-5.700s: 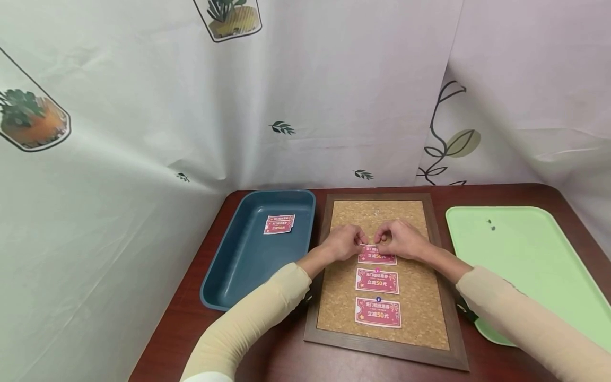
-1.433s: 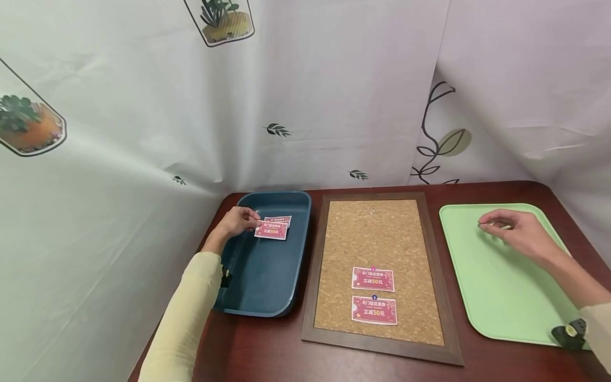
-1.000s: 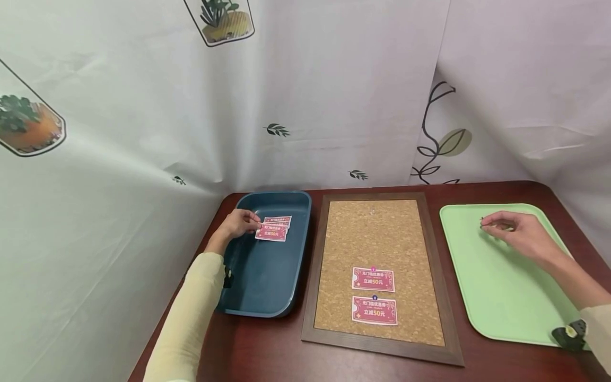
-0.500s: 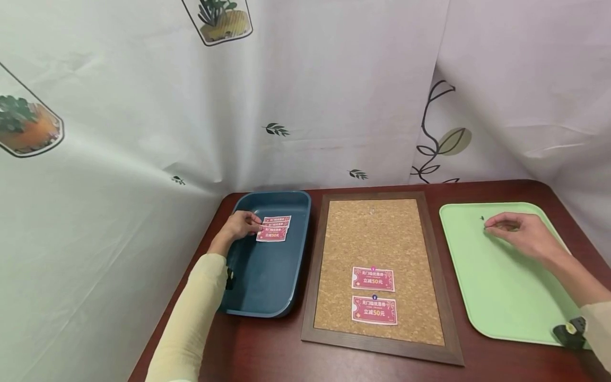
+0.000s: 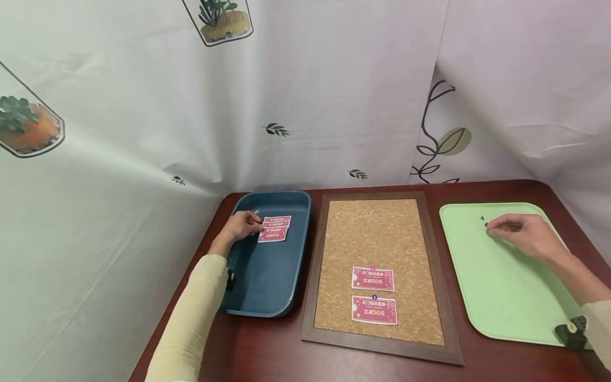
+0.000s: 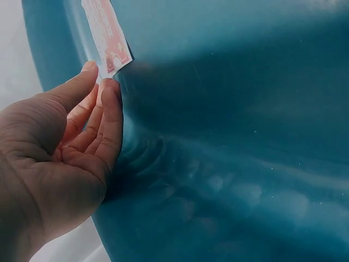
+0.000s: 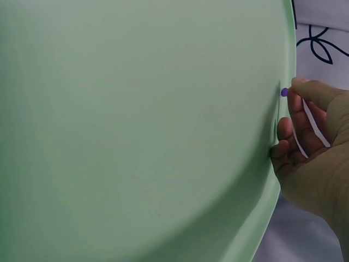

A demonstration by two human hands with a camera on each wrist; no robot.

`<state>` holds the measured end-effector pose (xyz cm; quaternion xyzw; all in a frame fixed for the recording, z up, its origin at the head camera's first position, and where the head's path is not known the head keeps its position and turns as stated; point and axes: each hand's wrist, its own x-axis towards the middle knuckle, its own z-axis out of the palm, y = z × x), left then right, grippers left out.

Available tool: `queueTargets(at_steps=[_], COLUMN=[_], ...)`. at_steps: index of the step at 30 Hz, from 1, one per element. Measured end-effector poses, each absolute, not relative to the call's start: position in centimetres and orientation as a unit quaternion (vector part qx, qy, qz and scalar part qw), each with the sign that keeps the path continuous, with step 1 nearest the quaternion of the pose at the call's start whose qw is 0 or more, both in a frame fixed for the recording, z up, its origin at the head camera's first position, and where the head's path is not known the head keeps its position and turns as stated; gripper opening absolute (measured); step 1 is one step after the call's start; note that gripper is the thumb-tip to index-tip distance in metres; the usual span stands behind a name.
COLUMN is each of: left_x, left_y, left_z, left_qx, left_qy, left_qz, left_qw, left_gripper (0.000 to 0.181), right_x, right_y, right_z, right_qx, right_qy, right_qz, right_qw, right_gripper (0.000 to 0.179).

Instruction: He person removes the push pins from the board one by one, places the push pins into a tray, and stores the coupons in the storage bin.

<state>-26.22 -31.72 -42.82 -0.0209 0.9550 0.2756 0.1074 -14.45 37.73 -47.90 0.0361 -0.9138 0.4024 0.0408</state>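
The corkboard (image 5: 372, 233) is speckled golden tan, bordered by a dark brown frame (image 5: 312, 286). Low on the corkboard, two coupons (image 5: 373, 281) are raspberry pink with white edges and white and yellow lettering, topped by a magenta pin (image 5: 373, 269) and a dark blue pin (image 5: 374, 297). Left of the corkboard, I see more raspberry coupons in the dark teal-blue tray (image 5: 262, 276). Right of it, the pale green tray (image 5: 506, 281) sets off a purple pin (image 7: 284, 92) at my right hand (image 7: 319, 136). My sleeves (image 5: 191, 318) are cream. Around the corkboard, the table (image 5: 286, 345) is reddish brown; behind it, the whitish curtain (image 5: 310, 79) is patterned with dark green sprigs.
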Motion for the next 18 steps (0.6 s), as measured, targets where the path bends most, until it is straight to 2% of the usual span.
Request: queueTargets(at_steps=[18], left_x=[-25.5], left_y=[-31.6], left_z=[-41.89], left_qx=[-0.019], left_qy=[0.959], left_qz=[0.276], left_qw=[0.055], left_gripper=[0.029], right_x=[-14.7], right_y=[37.77], right_z=[-47.72], right_qx=[0.027], right_qy=[-0.929], right_qz=[0.368], right_qw=[0.038], right_gripper=[0.014])
